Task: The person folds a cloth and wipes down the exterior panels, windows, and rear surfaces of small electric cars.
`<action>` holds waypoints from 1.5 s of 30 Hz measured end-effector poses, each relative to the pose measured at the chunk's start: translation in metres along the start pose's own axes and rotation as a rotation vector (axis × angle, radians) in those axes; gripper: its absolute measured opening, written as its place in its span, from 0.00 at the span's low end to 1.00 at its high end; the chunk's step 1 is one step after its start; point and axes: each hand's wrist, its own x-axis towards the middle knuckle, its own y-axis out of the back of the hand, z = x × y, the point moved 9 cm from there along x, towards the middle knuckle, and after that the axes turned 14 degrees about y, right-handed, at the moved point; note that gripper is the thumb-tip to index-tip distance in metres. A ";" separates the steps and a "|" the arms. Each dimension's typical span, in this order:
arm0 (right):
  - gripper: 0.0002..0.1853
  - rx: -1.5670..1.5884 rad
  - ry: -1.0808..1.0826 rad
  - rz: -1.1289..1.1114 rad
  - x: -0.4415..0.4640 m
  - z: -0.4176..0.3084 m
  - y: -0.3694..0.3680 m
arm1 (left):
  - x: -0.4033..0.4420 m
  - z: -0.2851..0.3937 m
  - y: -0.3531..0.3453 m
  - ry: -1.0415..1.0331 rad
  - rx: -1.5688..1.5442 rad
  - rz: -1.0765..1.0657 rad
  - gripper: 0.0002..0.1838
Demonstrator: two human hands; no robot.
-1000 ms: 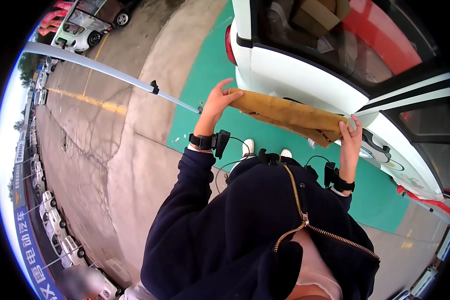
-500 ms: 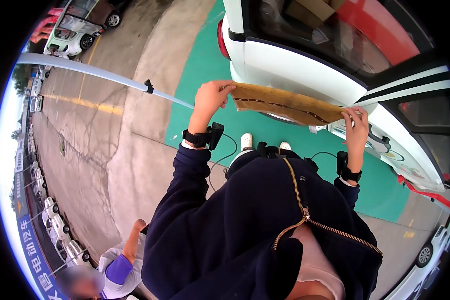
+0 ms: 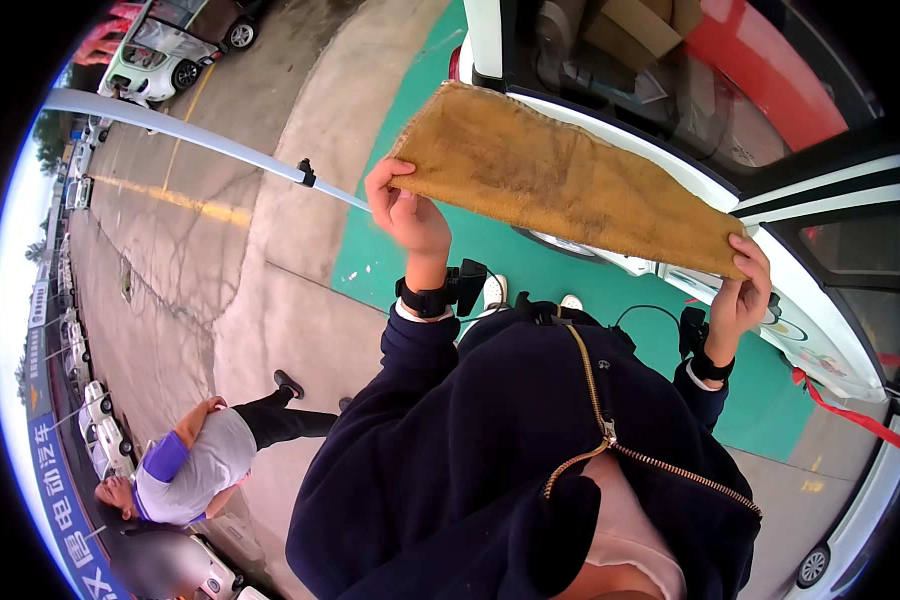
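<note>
A worn yellow-brown cloth (image 3: 570, 175) with darker stains is stretched out in front of me, one broad face towards my view. My left hand (image 3: 415, 220) is closed on its near left corner, thumb and fingers pinching the edge. At the opposite end, my right hand (image 3: 740, 295) grips the right corner between thumb and fingers. The far edge of the cloth hangs in front of the white vehicle's side. Black straps with small devices are on both of my wrists.
Close ahead stands a white vehicle (image 3: 630, 135) with cardboard (image 3: 635, 30) behind its window. A pale pole (image 3: 210, 135) crosses on the left. Red ribbon (image 3: 850, 410) hangs at right. A person in a grey and purple shirt (image 3: 215, 465) is behind at lower left.
The cloth has swung up and turned, now showing a broad brown face instead of its dotted dark line. Both hands have shifted slightly right and down. The person at lower left has moved.
</note>
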 end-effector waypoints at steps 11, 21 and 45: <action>0.14 0.006 0.074 -0.541 0.028 -0.001 -0.156 | -0.079 -0.021 -0.151 0.314 0.412 -0.986 0.18; 0.07 0.162 -0.223 -0.620 -0.035 0.007 -0.153 | -0.118 -0.061 -0.117 0.557 0.540 -1.223 0.51; 0.11 -0.141 -0.674 -0.791 -0.066 0.041 -0.097 | -0.093 -0.100 -0.070 0.553 0.643 -1.064 0.13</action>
